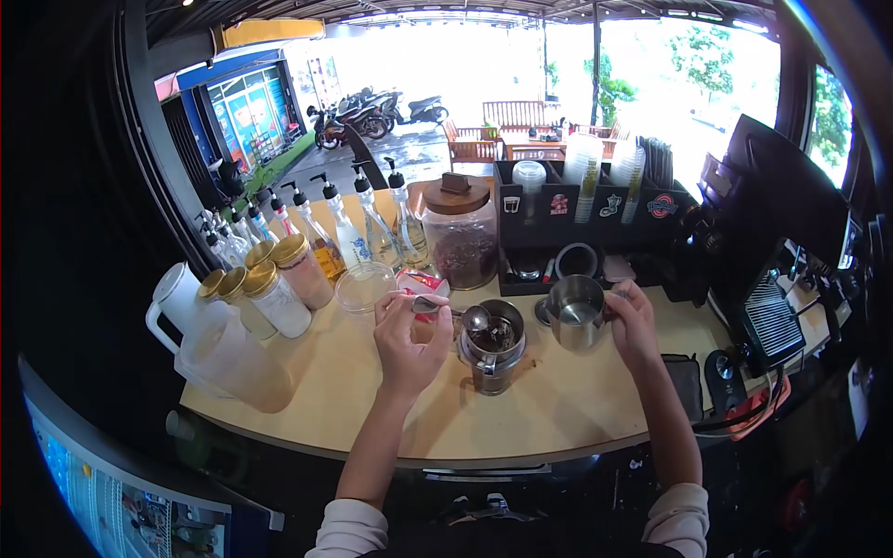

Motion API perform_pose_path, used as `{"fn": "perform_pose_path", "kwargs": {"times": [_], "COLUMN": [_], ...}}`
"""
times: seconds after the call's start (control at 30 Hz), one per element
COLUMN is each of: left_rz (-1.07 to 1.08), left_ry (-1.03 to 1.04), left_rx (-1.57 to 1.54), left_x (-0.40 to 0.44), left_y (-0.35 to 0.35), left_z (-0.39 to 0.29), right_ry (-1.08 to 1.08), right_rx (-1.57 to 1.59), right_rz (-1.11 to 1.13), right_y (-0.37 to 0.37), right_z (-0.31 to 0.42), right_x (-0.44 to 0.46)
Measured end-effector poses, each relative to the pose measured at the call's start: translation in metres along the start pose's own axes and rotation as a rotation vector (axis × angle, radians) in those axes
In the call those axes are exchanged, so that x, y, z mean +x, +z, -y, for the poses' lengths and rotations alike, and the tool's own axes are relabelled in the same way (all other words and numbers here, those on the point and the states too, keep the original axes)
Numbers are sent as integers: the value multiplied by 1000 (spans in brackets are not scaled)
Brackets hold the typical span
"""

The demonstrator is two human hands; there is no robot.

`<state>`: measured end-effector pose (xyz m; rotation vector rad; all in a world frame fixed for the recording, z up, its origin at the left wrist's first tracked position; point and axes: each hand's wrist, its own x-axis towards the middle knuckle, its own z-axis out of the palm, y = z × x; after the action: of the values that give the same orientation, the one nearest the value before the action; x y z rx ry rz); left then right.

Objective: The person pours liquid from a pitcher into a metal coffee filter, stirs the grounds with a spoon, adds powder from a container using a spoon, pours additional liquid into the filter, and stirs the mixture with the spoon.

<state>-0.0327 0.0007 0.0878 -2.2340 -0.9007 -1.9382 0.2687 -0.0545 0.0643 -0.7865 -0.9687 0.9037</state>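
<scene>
- On the pale wooden counter (372, 432), near its middle, stands a round silver metal pot (494, 374), with dark contents (503, 335) inside.
- The left hand (412, 346) is left of this pot; its round-headed metal spoon (477, 319) reaches to the opening, but whether it touches the rim, I cannot tell.
- Right of the pot is a silver metal pitcher (577, 321), and the right hand (632, 322) is at its right side.
- Behind the pot stands a round clear jar with brown wooden lid (460, 237).
- Right of this jar is a black rectangular organizer (595, 223).
- Clear gold-lidded jars (284, 307) stand at left, before the black-pumped bottles (350, 232).
</scene>
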Motion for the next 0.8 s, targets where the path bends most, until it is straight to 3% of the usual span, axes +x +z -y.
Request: {"fn": "perform_pose_path", "kwargs": {"times": [0.2,0.8], "left_rz": [66,65], "left_ry": [-127,-97], "left_rx": [-81,-103], "left_x": [-5,-5], "left_y": [-4,0], "left_z": [-5,2], "right_ry": [26,3], "right_rx": [-64,-295], "right_rz": [129,227], "right_y": [34,75], "right_z": [25,41], "right_x": [18,31]}}
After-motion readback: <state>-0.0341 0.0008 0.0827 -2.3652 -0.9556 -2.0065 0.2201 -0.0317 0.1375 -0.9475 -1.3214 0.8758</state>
